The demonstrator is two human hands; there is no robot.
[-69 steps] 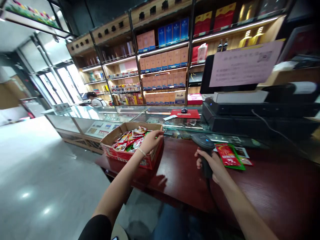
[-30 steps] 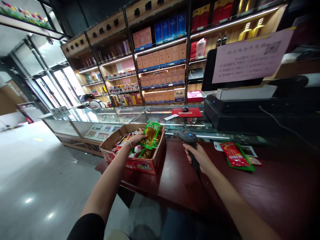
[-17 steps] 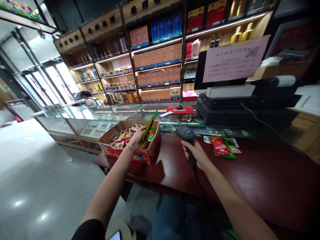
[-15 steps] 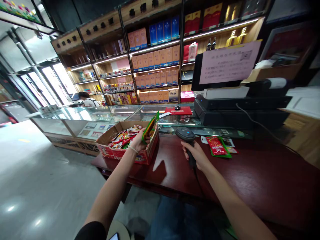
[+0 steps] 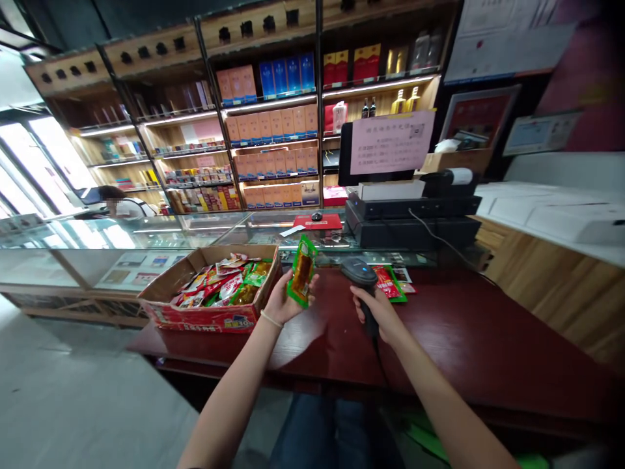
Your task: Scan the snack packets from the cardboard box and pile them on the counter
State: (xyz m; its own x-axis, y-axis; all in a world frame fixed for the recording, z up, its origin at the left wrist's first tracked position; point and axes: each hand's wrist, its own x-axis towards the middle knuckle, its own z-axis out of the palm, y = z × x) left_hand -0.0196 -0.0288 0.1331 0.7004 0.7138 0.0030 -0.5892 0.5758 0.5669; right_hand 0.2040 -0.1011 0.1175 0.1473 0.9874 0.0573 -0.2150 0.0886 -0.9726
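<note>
**While the scanner (image 5: 359, 270) is up: one green packet (image 5: 301, 273) in hand, a boxful beside it**

Since the back wall is all shelving (image 5: 273, 124) stacked with boxed goods, that's the biggest thing in shot. A glass display case (image 5: 97, 241) runs below it on the left, with another person (image 5: 122, 205) behind it. Nearer in, the dark red counter (image 5: 463, 345) carries a till (image 5: 410, 221) with a pink notice over its screen.

On the counter's left end sits a cardboard box (image 5: 205, 318), heaped with snack packets. The person's left hand (image 5: 280, 303) is pinched onto the green packet's lower half, holding it upright just right of the box. Their right hand (image 5: 378, 312) is wrapped tight round the scanner's grip. The scanner's head is just beside the packet, not touching it.

Past the scanner, a red-and-green packet (image 5: 390, 283) lies flat on the counter. So by the look of it that's one packet out, one in hand, and a whole heap in the box.
</note>
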